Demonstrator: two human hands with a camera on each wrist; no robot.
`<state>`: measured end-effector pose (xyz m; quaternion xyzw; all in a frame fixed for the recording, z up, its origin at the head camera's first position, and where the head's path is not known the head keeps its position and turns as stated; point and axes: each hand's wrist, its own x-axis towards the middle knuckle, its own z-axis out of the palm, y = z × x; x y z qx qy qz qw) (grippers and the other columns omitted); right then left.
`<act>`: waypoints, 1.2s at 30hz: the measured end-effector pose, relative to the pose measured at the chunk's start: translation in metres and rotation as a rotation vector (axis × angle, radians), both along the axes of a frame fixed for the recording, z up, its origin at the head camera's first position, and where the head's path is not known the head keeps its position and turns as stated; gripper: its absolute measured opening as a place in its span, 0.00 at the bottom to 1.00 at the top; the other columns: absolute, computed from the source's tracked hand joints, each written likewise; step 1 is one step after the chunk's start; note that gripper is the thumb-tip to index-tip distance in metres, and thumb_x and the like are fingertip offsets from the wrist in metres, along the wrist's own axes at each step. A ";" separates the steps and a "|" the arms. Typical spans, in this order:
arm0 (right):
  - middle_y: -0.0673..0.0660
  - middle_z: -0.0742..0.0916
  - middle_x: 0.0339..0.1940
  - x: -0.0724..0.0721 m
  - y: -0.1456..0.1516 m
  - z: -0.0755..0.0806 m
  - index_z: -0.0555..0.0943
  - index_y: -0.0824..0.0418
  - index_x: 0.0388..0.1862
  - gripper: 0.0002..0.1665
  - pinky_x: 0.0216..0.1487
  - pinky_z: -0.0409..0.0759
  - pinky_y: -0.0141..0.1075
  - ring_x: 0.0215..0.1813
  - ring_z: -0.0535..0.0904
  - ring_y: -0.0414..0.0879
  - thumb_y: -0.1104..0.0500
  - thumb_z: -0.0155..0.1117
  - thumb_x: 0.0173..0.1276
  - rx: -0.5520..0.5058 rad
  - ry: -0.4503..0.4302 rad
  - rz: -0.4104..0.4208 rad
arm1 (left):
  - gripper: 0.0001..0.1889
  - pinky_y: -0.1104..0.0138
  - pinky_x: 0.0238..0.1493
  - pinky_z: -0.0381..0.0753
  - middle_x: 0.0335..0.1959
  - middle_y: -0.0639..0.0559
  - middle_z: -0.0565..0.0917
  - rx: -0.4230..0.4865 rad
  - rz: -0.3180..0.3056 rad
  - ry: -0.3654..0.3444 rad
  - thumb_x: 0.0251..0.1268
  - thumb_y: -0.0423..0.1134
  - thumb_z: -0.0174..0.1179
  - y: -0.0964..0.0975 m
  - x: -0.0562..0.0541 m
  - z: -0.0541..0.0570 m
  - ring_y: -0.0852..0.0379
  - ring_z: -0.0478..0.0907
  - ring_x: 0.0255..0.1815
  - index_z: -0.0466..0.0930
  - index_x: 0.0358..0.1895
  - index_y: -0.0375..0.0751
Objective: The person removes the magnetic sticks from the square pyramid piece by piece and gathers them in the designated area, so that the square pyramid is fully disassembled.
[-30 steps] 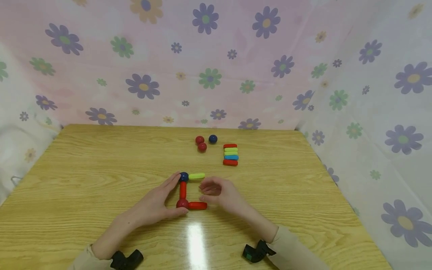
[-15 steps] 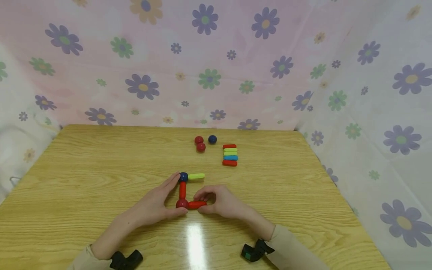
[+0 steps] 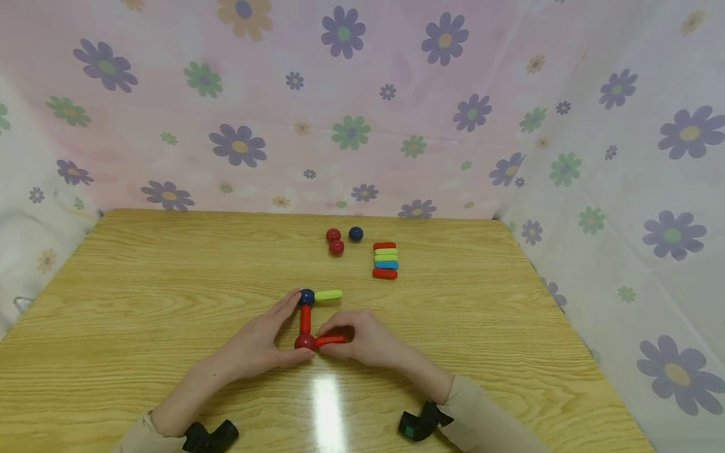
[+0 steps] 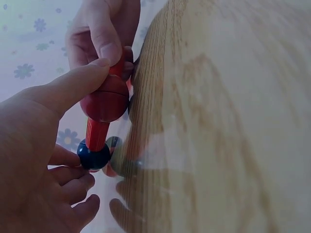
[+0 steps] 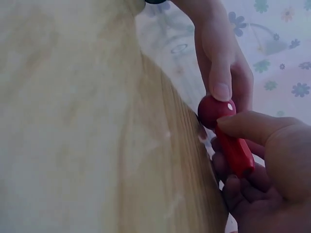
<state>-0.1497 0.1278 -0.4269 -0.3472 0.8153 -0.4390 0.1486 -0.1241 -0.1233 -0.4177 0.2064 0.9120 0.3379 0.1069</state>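
On glossy, wood-grained tabletop (image 3: 170, 264), spreads left hand (image 3: 260, 345) wide and pinches, with right hand (image 3: 365, 340), a smooth red rod (image 5: 235, 153); touches, with the left, a round red ball (image 3: 304, 341) meeting that rod, and a blue ball (image 3: 307, 297). From the head view alone, shows a slim yellow-green rod (image 3: 328, 294); from the left wrist alone, a fine seam (image 4: 111, 91) round the red ball.

This is a small screened-off nook, walled in by pale cloth (image 3: 340, 94) printed with purple, green and orange flowers, which hangs behind the wood-grain surface (image 3: 181, 283) and along both its sides. A bright streak of reflected light (image 3: 328, 412) shows on the glossy wood. Whether it is in a home, lab or office cannot be told.
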 end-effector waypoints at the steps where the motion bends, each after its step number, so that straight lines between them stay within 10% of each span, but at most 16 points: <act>1: 0.41 0.88 0.43 0.001 -0.001 -0.001 0.87 0.46 0.48 0.11 0.50 0.80 0.30 0.46 0.81 0.37 0.54 0.72 0.67 0.001 0.002 -0.010 | 0.59 0.41 0.71 0.65 0.82 0.44 0.52 0.002 -0.001 0.000 0.54 0.73 0.63 0.000 0.000 0.000 0.38 0.56 0.78 0.47 0.81 0.42; 36: 0.55 0.89 0.45 0.008 -0.008 -0.003 0.88 0.62 0.50 0.12 0.41 0.78 0.26 0.40 0.77 0.35 0.64 0.66 0.70 -0.063 0.032 -0.011 | 0.59 0.39 0.70 0.65 0.82 0.47 0.51 -0.014 0.004 -0.006 0.54 0.73 0.63 0.002 0.001 0.000 0.38 0.56 0.78 0.47 0.82 0.45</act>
